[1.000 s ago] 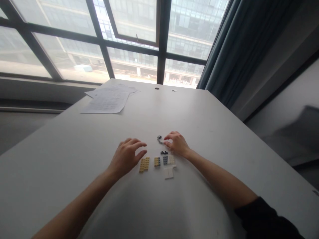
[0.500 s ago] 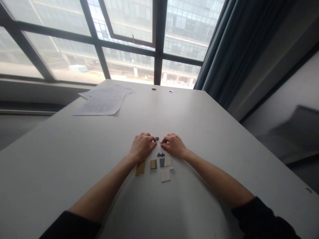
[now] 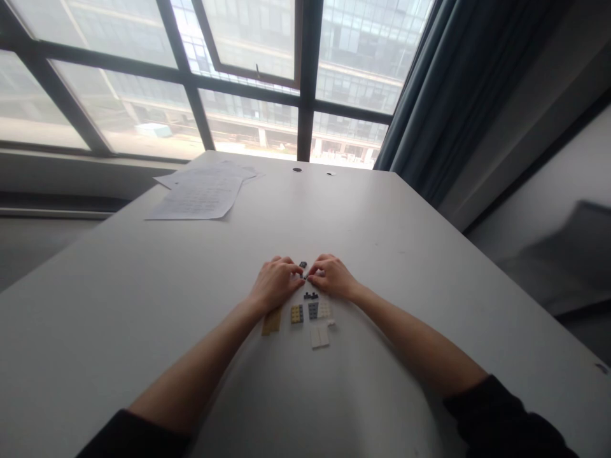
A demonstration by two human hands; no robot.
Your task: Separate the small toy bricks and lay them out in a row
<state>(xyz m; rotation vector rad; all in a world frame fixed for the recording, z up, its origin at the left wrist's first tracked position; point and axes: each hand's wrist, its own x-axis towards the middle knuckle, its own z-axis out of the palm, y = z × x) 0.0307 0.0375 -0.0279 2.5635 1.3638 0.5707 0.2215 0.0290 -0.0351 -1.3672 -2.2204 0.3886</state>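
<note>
My left hand rests low over the table with thumb and fingertips pinched together. Facing it, my right hand is closed in a similar pinch, the fingertips of both nearly meeting. Something tiny and dark shows between them, too small to name. Just beyond the fingertips lies a small dark toy brick. Nearer to me sit a black toy brick piece with knobs, a tan and grey studded brick, a grey studded plate and a cream studded plate. Gold flat pieces lie partly under my left wrist.
A pair of white flat tiles and a small white piece lie closest to me. Printed paper sheets are spread at the far left of the white table. Windows and a dark curtain stand behind it.
My left hand has shifted slightly right, and the gap between both hands' fingertips has narrowed. The whole view has moved a little, while the bricks lie as before.
</note>
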